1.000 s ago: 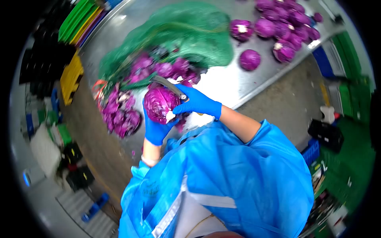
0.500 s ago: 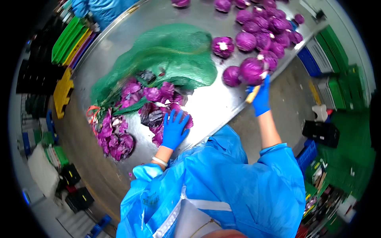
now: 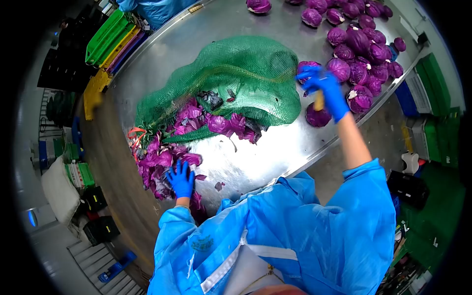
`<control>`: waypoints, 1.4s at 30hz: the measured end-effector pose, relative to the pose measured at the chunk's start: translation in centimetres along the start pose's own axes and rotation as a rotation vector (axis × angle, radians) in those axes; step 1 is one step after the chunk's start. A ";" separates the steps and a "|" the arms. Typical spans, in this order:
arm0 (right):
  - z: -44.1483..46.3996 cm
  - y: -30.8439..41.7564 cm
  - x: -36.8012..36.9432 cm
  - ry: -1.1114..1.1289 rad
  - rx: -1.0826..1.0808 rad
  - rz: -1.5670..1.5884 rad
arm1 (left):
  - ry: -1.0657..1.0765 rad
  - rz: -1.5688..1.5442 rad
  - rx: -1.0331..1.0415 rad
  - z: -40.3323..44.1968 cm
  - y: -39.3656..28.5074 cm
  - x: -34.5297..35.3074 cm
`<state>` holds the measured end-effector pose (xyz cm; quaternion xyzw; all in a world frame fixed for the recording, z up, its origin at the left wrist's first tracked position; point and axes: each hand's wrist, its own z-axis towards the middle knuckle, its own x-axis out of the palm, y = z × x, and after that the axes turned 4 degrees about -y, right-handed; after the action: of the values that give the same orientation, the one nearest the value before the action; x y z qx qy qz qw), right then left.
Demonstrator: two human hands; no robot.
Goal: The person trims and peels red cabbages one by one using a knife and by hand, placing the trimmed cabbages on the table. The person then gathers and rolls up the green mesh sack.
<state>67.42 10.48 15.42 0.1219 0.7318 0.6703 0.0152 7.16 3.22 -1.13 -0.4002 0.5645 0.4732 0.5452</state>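
Note:
My left hand (image 3: pixel 181 180), in a blue glove, lies with spread fingers on a heap of loose purple cabbage leaves (image 3: pixel 160 164) at the table's near left. My right hand (image 3: pixel 325 88), also gloved, is raised over the right part of the table with a knife in it; the yellowish handle (image 3: pixel 319 101) shows at the palm, and the blade cannot be made out. Its fingertips are in front of a purple cabbage (image 3: pixel 309 69). Just below that hand sits another cabbage (image 3: pixel 317 116). More leaves (image 3: pixel 228 124) lie along a green mesh bag (image 3: pixel 236 64).
Many cabbages (image 3: pixel 358 42) are grouped at the metal table's (image 3: pixel 147 64) back right. Green and yellow crates (image 3: pixel 109 38) stand beyond its left edge, and a blue bundle (image 3: pixel 160 11) is at the top. A black crate (image 3: pixel 408 189) stands on the right.
My left hand has pushed leaves leftward to the heap. My right hand has moved from the near cabbages toward one by the mesh bag. The cabbage it held earlier is among the others.

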 end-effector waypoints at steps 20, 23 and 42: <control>0.9 -4.7 6.5 -0.304 -0.557 -0.675 | -0.004 -1.031 0.570 28.7 -25.4 -6.0; -2.5 -6.0 7.4 -0.430 -0.494 -0.701 | 0.245 -1.044 0.576 35.5 -31.4 -1.2; -10.2 -6.8 12.3 -0.193 -0.252 -0.255 | 0.794 -0.606 0.545 34.0 -27.2 -11.1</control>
<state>52.57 2.48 11.53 0.0891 0.6470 0.7343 0.1851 42.49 29.21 8.67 -0.5364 0.6877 -0.0539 0.4861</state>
